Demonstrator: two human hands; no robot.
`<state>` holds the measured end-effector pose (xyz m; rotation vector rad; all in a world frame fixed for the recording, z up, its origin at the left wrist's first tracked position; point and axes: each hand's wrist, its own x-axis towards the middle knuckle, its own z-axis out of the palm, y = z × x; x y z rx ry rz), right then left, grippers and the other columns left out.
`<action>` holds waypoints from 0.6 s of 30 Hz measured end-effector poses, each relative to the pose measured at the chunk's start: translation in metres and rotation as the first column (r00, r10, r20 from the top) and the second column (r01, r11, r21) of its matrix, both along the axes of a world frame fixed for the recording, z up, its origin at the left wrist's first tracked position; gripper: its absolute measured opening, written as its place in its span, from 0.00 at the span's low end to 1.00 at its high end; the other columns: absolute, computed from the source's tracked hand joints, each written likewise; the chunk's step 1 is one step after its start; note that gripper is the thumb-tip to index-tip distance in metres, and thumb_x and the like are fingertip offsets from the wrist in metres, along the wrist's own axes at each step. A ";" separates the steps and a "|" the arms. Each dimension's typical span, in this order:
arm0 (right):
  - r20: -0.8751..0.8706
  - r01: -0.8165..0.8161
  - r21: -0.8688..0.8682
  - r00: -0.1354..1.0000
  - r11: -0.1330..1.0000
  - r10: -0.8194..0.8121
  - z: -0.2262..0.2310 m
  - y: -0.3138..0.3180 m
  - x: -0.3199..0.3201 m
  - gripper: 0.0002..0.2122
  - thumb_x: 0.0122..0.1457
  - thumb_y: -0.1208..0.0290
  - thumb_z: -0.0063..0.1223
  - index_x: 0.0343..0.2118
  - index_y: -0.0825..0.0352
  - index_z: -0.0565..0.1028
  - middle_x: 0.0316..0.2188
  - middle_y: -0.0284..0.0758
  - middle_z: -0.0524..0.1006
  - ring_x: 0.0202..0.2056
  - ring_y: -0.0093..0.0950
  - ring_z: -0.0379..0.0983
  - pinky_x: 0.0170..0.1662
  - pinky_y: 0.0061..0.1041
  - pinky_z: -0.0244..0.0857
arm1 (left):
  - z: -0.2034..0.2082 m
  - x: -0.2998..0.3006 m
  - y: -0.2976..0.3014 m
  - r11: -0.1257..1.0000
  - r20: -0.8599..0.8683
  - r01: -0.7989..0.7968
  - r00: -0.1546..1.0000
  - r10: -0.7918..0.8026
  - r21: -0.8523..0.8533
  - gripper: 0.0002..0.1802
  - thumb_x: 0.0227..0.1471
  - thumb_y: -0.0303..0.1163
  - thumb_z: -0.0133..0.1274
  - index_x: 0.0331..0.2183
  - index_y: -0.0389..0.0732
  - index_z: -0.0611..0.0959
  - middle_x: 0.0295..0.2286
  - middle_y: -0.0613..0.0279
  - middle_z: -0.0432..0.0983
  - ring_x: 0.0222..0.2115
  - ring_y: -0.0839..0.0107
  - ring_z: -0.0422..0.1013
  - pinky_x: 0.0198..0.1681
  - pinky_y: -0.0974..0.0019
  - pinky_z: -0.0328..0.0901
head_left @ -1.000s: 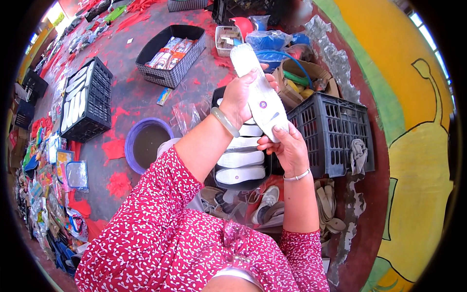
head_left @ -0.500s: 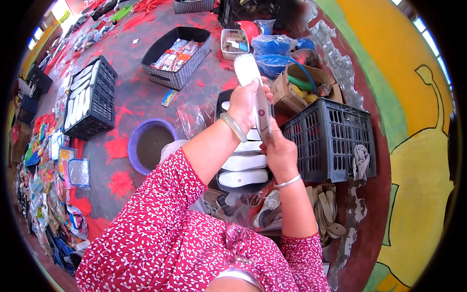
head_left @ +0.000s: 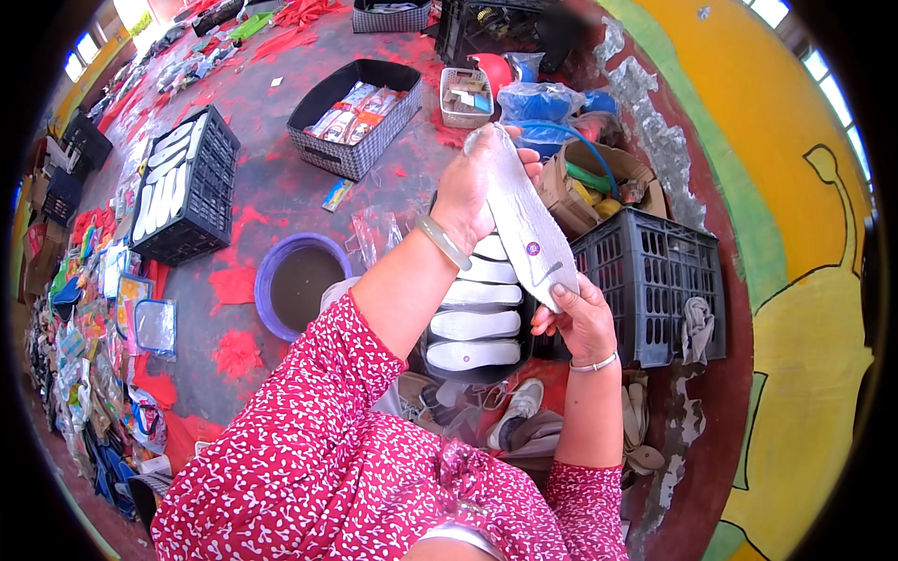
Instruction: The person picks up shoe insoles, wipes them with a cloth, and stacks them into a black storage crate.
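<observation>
A white shoe insole [head_left: 529, 229] with a small round mark near one end is held up between my two hands, its broad face toward me. My left hand [head_left: 475, 187] grips its far end from the left side, some fingers hidden behind it. At the near end, my right hand [head_left: 587, 323] pinches it, thumb on top. Below lies a row of several white insoles [head_left: 474, 324] in a dark bin [head_left: 527, 351], partly covered by my hands and the held insole.
A purple-rimmed basin of murky water [head_left: 265, 280] stands left. Beyond it are a crate of insoles [head_left: 198, 201] and a checked basket of packets [head_left: 369, 157]. A grey crate [head_left: 655, 280] and an open carton [head_left: 566, 201] sit right, beside the painted wall [head_left: 804, 374].
The insole has turned from nearly edge-on to show its broad face. My right hand has shifted right and down, holding its near end; the far end has come lower and nearer.
</observation>
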<state>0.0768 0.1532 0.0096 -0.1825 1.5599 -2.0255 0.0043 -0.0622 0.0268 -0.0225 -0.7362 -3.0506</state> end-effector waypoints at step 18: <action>-0.191 0.136 0.201 0.977 0.970 -0.097 -0.003 -0.003 -0.004 0.10 0.60 0.66 0.44 0.35 0.69 0.72 0.20 0.34 0.76 0.20 0.21 0.73 0.22 0.14 0.62 | -0.009 -0.006 0.002 0.998 0.069 0.057 0.996 -0.058 0.010 0.19 0.57 0.41 0.42 0.43 0.36 0.69 0.38 0.47 0.71 0.38 0.57 0.70 0.44 0.53 0.66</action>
